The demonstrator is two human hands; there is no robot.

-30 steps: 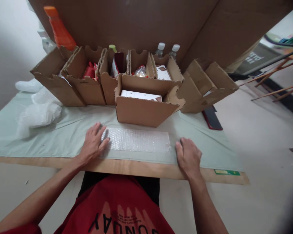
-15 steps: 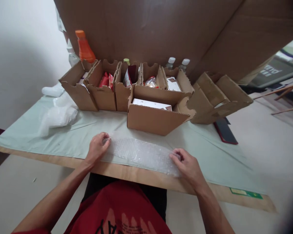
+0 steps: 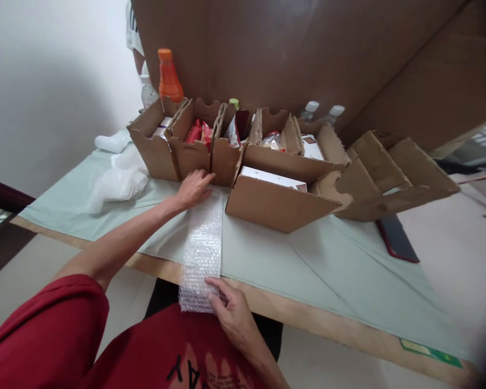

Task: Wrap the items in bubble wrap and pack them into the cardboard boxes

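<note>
A strip of bubble wrap (image 3: pixel 203 237) runs lengthwise away from me across the cloth, its near end hanging over the table edge. At its far end is my left hand (image 3: pixel 195 189), palm down with fingers stretched out, close to the front of the cardboard boxes. My right hand (image 3: pixel 231 310) grips the right side of the near end between thumb and fingers. Just right of the strip stands a cardboard box (image 3: pixel 281 202) with a white carton (image 3: pixel 273 178) inside.
Several open cardboard bins (image 3: pixel 192 156) with packets stand in a row behind. More bubble wrap (image 3: pixel 119 186) lies at left. An orange bottle (image 3: pixel 170 78) rises behind the bins. Another cardboard holder (image 3: pixel 360 189) and a dark flat phone-like object (image 3: pixel 397 237) are at right.
The bubble wrap has turned from lying crosswise to pointing away from me. My left hand has moved forward to the boxes, and my right hand has come back toward my body.
</note>
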